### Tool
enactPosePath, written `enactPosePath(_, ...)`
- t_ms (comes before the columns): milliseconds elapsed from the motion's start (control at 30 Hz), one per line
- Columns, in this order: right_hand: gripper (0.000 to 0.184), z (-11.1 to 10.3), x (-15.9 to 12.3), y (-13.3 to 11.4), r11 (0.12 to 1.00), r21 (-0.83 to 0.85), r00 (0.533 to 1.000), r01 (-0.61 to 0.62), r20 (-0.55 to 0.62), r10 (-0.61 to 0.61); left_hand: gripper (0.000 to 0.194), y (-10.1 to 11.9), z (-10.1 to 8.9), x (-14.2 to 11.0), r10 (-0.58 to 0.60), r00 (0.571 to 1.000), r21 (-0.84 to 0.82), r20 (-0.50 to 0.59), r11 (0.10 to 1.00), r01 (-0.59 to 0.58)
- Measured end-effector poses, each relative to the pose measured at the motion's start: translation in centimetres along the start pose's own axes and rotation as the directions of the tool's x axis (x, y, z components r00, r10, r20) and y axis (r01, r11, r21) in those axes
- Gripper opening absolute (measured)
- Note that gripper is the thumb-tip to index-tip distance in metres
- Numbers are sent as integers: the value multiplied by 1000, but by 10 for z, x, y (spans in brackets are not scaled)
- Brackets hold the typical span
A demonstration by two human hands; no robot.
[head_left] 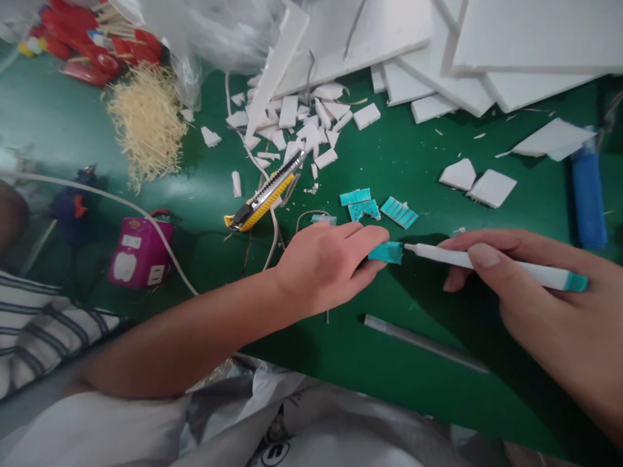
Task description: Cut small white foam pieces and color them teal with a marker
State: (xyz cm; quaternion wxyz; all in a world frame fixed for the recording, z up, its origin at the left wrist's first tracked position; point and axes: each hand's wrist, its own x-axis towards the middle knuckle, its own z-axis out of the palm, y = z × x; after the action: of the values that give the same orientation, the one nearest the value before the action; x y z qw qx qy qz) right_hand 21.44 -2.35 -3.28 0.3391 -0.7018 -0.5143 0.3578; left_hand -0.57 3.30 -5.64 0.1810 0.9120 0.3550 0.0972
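Between its thumb and fingers, my left hand [331, 263] pinches a small teal-coloured foam piece [389, 252]. My right hand [516, 279] grips a white marker [545, 275] with a teal end, its tip pointing left, close to the right edge of that piece; whether they touch I cannot tell. Just beyond my left hand lie a teal-striped foam piece [400, 212], a speckled teal piece [364, 209] and a plain teal strip [355, 196]. A yellow utility knife [265, 198] with its blade out rests to the left of them.
White foam scraps [311, 126] and foam sheets [535, 39] cover the back. A grey stick [426, 344] lies in front. Left are a purple box [141, 253], a white cable [160, 227], straw-like shreds [146, 123] and red items [92, 45]. A blue object [588, 194] stands right.
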Motion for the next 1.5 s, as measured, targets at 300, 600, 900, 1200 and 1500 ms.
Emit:
enactPosePath(300, 24, 1, -1, 1, 998, -42, 999, 40, -4, -41, 15, -1, 0, 0, 5, 1000, 0, -16, 1000, -5)
enactPosePath(600, 28, -1, 2, 2, 997, -68, 999, 42, 21, -41, 17, 1, 0, 0, 3, 1000, -1, -14, 1000, -3)
enactPosePath(900, 21, 3, 1, 0, 998, -50, 1000, 27, -7, -27, 16, 0, 0, 0, 1, 1000, 0, -8, 1000, -1)
enactPosePath(1200, 27, -2, -2, 1, 995, -94, 999, 23, -22, -26, 17, 0, 1, 0, -9, 1000, 3, 12, 1000, 9)
enactPosePath(1500, 24, 1, 1, 0, 998, -56, 1000, 28, 6, -27, 16, 0, 0, 0, -5, 1000, -6, -11, 1000, 5)
